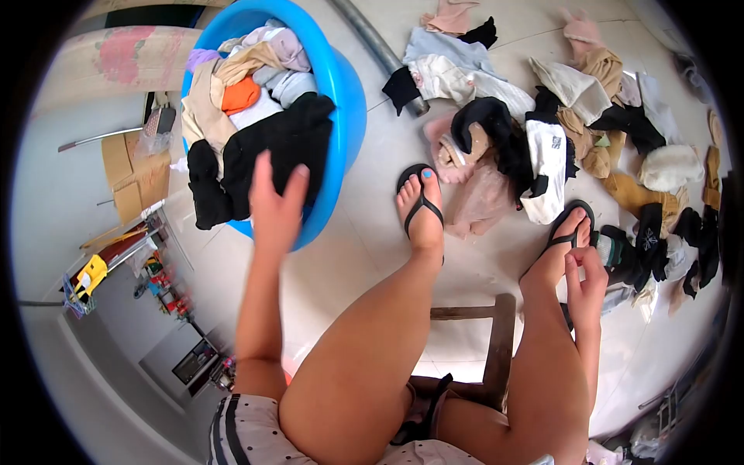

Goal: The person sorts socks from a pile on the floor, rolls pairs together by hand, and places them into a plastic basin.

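Observation:
A blue plastic tub [350, 116] at the upper left holds a heap of socks and cloth pieces, among them an orange one [241, 95] and beige ones [203, 108]. Black cloth [271, 139] lies on top and hangs over the near rim. My left hand [277, 203] is at that rim, over the lower edge of the black cloth, slightly blurred, fingers apart and holding nothing visible. Beside my right foot, my right hand [587, 277] is closed, its fingers curled together; what they hold, if anything, is hidden.
Many socks lie scattered on the tiled floor, including a white one [545, 167], a mustard one [639, 195] and pink cloth [482, 198]. A metal pole [372, 43] stands beside the tub. Between my legs is a wooden stool frame [500, 341]. A cardboard box [138, 174] is at left.

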Demonstrator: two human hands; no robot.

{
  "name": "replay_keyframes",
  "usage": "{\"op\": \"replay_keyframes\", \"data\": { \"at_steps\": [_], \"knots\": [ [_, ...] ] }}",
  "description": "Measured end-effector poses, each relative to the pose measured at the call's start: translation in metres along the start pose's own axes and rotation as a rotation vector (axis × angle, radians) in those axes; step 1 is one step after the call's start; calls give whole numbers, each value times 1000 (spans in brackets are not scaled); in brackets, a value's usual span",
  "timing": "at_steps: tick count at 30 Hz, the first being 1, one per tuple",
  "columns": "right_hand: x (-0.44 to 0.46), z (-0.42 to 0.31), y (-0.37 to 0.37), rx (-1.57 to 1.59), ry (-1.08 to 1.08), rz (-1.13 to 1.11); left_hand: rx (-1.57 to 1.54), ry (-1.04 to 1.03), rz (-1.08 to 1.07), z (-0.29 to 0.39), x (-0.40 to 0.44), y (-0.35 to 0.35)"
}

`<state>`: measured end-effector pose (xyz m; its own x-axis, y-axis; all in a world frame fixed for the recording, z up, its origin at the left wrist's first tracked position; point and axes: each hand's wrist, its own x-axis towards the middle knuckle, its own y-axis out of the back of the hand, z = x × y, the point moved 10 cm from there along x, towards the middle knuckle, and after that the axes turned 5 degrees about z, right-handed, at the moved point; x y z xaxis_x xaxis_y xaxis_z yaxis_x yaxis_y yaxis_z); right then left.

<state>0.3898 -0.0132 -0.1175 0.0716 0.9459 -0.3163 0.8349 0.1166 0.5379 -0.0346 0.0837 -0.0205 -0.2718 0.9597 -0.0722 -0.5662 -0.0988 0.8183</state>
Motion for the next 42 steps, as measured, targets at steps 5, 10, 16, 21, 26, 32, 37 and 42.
{"op": "replay_keyframes", "data": {
  "at_steps": [5, 10, 16, 21, 26, 32, 37, 42],
  "knots": [
    [5, -8, -3, -38, 25, 7, 112, -141, -184, -44, 91, -5],
    [1, 6, -5, 13, -65, 5, 365, -247, -13, -39, 152, -16],
    [-29, 71, 19, -43, -178, 123, 247, -181, -11, -35, 140, -15],
    [6, 63, -15, -94, -684, 530, 295, -400, 263, 5, 82, 16],
    [-16, 104, -22, -324, -262, 507, -125, -338, 63, 61, -1, -41],
    [-154, 188, -29, -453, -313, 338, 22, -429, -473, 94, -67, -124],
    [-194, 225, 5, -136, -494, 494, 6, -396, -677, 103, -85, -153],
    [-183, 208, 85, 381, -583, 1039, -88, -333, -736, 114, -87, -168]
  ]
}}
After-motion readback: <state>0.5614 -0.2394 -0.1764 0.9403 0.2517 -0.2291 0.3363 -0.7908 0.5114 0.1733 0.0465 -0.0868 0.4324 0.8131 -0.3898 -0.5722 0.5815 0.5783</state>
